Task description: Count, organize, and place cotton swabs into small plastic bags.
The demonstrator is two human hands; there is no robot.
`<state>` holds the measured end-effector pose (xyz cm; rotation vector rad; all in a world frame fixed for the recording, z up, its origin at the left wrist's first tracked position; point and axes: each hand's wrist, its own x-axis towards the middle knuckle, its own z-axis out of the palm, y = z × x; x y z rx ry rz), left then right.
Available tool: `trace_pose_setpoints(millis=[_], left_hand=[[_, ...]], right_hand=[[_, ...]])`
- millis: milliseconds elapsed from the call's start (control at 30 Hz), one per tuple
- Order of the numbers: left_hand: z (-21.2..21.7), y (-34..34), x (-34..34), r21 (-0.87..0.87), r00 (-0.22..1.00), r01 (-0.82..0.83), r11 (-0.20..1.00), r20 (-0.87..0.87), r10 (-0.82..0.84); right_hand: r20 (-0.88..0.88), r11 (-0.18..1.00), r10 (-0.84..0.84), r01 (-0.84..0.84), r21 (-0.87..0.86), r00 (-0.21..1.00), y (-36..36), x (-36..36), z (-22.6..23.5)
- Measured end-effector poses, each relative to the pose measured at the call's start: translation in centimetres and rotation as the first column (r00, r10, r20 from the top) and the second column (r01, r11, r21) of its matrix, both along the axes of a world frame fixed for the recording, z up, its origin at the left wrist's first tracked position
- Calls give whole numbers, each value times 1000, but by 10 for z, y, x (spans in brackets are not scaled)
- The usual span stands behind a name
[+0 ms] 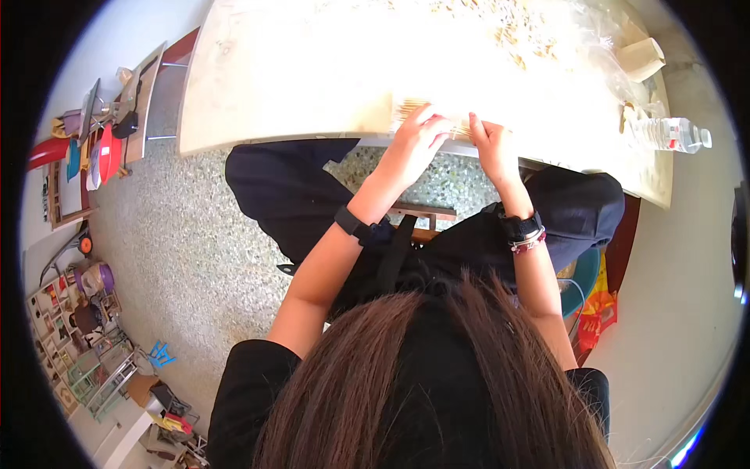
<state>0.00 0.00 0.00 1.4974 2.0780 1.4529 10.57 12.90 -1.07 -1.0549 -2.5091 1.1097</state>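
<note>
At the table's near edge both hands work close together over thin pale wooden sticks point(409, 108), which lie side by side in a row. My left hand point(422, 139) has its fingers bent and drawn together at the row's near end. What its fingertips grip is too small to make out. My right hand point(494, 145) is closed, its thumb pointing away from me, around a small bunch of similar sticks point(462, 130) that reaches toward the left fingers. Glare washes out much of the detail around the fingertips.
The pale table point(289, 86) spreads ahead. Small brown bits point(519, 35) are scattered at its far side. A clear plastic bottle point(676, 135) lies at the right, near a beige cup-like object point(641, 59). Beneath, a teal tub point(576, 285) stands by a red bag point(598, 316).
</note>
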Motion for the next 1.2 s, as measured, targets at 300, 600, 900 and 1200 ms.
trace_pose_setpoints(millis=[300, 600, 900, 1200], left_hand=[[0, 4, 2, 28, 996, -15, 999, -89, 17], [0, 2, 1, 51, 983, -31, 998, -181, 40], [-13, -7, -16, -25, 996, 88, 996, 17, -88], [-13, -7, -11, -58, 993, 114, 992, -30, -116]], right_hand=[[-36, 993, -3, -2, -122, 999, -1, 4, 3], [-75, 976, -25, 8, -216, 997, 0, 3, -5], [-67, 998, -8, 4, -66, 998, -10, 2, -5], [-241, 980, 7, 40, 194, 971, -24, 5, -5]])
